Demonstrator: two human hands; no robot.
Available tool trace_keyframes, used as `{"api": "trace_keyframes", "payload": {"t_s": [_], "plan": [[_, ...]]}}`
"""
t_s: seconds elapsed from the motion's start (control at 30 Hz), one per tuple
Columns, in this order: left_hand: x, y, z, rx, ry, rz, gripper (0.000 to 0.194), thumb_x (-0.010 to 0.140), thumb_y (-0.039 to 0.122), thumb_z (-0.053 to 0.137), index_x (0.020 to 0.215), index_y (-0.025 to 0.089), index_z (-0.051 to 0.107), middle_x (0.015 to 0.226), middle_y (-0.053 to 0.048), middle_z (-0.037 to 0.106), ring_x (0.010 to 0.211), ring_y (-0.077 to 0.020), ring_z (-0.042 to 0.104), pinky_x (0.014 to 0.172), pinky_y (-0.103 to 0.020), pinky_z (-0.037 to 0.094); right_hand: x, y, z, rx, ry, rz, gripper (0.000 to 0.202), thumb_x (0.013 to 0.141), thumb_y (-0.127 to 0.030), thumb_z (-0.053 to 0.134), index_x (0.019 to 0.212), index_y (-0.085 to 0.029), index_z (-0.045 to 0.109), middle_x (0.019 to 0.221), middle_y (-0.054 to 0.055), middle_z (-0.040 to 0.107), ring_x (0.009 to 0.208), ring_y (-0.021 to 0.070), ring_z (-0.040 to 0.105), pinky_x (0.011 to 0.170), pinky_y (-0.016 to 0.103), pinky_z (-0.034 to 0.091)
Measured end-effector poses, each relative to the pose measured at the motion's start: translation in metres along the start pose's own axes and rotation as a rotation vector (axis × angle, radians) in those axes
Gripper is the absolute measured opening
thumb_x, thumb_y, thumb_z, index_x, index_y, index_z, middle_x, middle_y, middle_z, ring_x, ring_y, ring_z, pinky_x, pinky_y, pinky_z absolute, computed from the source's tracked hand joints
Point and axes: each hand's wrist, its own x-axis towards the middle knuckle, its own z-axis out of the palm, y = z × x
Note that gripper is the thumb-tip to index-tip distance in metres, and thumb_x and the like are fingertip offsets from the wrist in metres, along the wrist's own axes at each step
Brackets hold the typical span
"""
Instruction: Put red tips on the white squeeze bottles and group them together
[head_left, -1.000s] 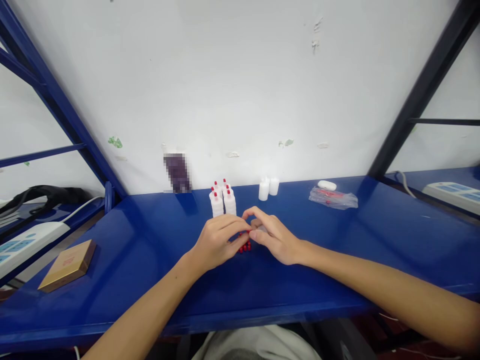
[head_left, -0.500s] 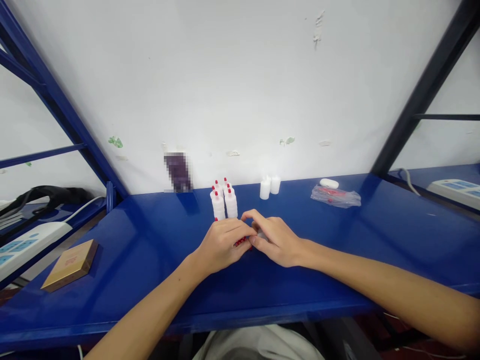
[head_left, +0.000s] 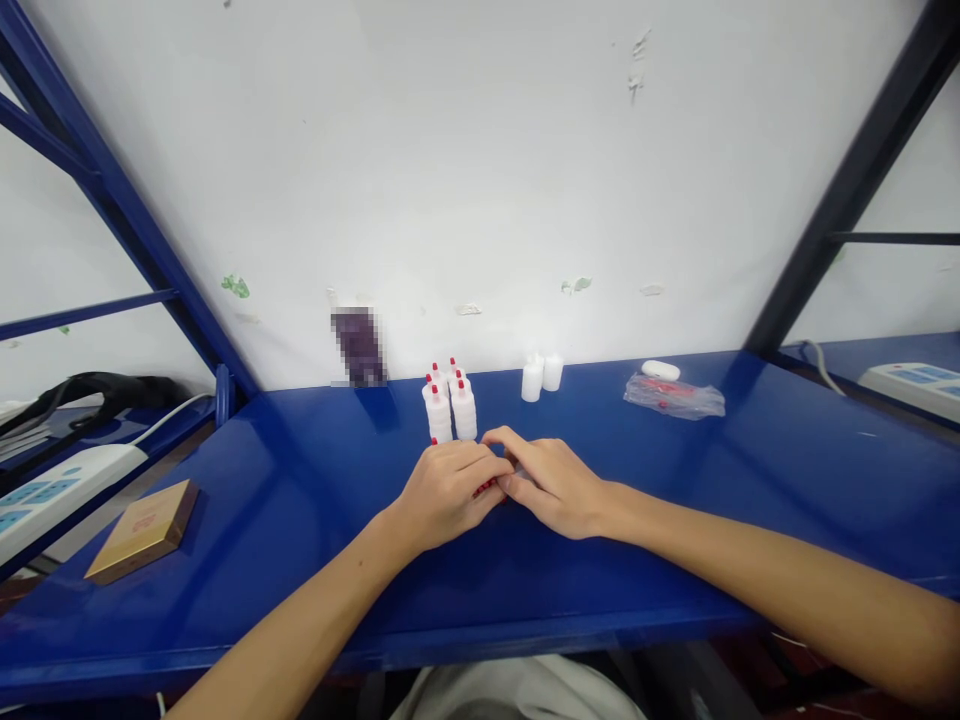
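Head view: both bare hands meet fingertip to fingertip over the middle of the bench, forearms coming in from either side. The right hand (head_left: 559, 485) has its grip curled around a pale piece (head_left: 519, 470), mostly hidden behind thumb and forefinger. The left hand (head_left: 454, 490) arches with fingers bent toward the right; whether its grip is clenched on anything cannot be told from where I stand. Small red caps (head_left: 486, 487) show between its thumb and fingers, glossy and close together, largely covered.

At a similar depth, well to the left, a gold box (head_left: 142, 530) lies flat near the bench's side edge, beside a white power strip (head_left: 67, 490) with blue socket panels.

Just beyond the left hand, red-tipped bottles (head_left: 463, 410) stand upright in a tight cluster, their white bodies ridged, each topped by a narrow red tip. Farther back and to the right stands a smaller group of white bottles (head_left: 532, 382), white to the top. Right of these, a clear plastic bag (head_left: 675, 397) with red contents lies beside a smooth white oval object (head_left: 661, 370).

The bench (head_left: 637, 590) is glossy deep blue, running back to a white wall (head_left: 480, 180) marked by scuffs and peeled patches.
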Motion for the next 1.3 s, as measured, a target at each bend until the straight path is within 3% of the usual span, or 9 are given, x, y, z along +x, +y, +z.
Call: {"api": "trace_keyframes", "payload": {"t_s": [0.27, 0.53, 0.87, 1.1, 1.2, 1.3], "plan": [[0.001, 0.001, -0.003, -0.016, 0.012, 0.006, 0.004, 0.086, 0.013, 0.063, 0.085, 0.016, 0.06, 0.07, -0.001, 0.066, 0.061, -0.0118, 0.059, 0.058, -0.023, 0.047, -0.002, -0.001, 0.002, 0.085, 0.005, -0.037, 0.032, 0.101, -0.04, 0.035, 0.126, -0.022, 0.04, 0.067, -0.004, 0.057, 0.058, 0.0167, 0.053, 0.06, 0.026, 0.035], [0.002, 0.002, -0.003, -0.011, -0.009, 0.021, 0.005, 0.086, 0.011, 0.059, 0.084, 0.016, 0.06, 0.067, -0.001, 0.064, 0.058, -0.0121, 0.055, 0.056, -0.024, 0.044, -0.002, -0.002, 0.001, 0.018, 0.013, -0.026, 0.034, 0.099, -0.037, 0.039, 0.128, -0.021, 0.038, 0.071, -0.003, 0.06, 0.063, 0.0187, 0.058, 0.064, 0.028, 0.038], [0.002, 0.002, 0.0, -0.016, -0.049, 0.028, 0.008, 0.09, 0.016, 0.056, 0.084, 0.016, 0.062, 0.067, -0.002, 0.065, 0.06, -0.0129, 0.06, 0.058, -0.024, 0.047, -0.003, -0.007, 0.001, -0.025, -0.006, -0.002, 0.038, 0.09, -0.019, 0.039, 0.127, -0.02, 0.039, 0.073, -0.002, 0.059, 0.061, 0.0184, 0.057, 0.063, 0.028, 0.038], [0.001, 0.005, 0.002, -0.121, -0.144, -0.054, 0.011, 0.094, 0.018, 0.05, 0.095, 0.017, 0.06, 0.077, -0.004, 0.067, 0.07, -0.014, 0.063, 0.062, -0.025, 0.048, -0.002, -0.007, -0.001, 0.054, 0.005, 0.009, 0.031, 0.088, -0.02, 0.04, 0.119, -0.019, 0.041, 0.066, -0.004, 0.053, 0.052, 0.0157, 0.047, 0.056, 0.027, 0.032], [-0.002, -0.001, -0.005, -0.129, -0.185, -0.148, 0.011, 0.096, 0.018, 0.046, 0.095, 0.017, 0.056, 0.078, -0.002, 0.065, 0.064, -0.0121, 0.058, 0.06, -0.024, 0.044, -0.001, -0.003, -0.002, 0.16, 0.021, -0.012, 0.03, 0.096, -0.031, 0.041, 0.123, -0.019, 0.04, 0.067, -0.005, 0.053, 0.054, 0.0143, 0.048, 0.057, 0.026, 0.032], [-0.007, -0.018, -0.02, -0.043, -0.124, -0.267, 0.015, 0.097, 0.023, 0.043, 0.086, 0.018, 0.051, 0.069, 0.001, 0.057, 0.055, -0.0105, 0.049, 0.055, -0.023, 0.038, 0.001, 0.003, -0.003, 0.19, 0.064, 0.019, 0.036, 0.1, -0.043, 0.037, 0.127, -0.02, 0.041, 0.064, -0.007, 0.05, 0.053, 0.0132, 0.047, 0.056, 0.025, 0.031]]}}
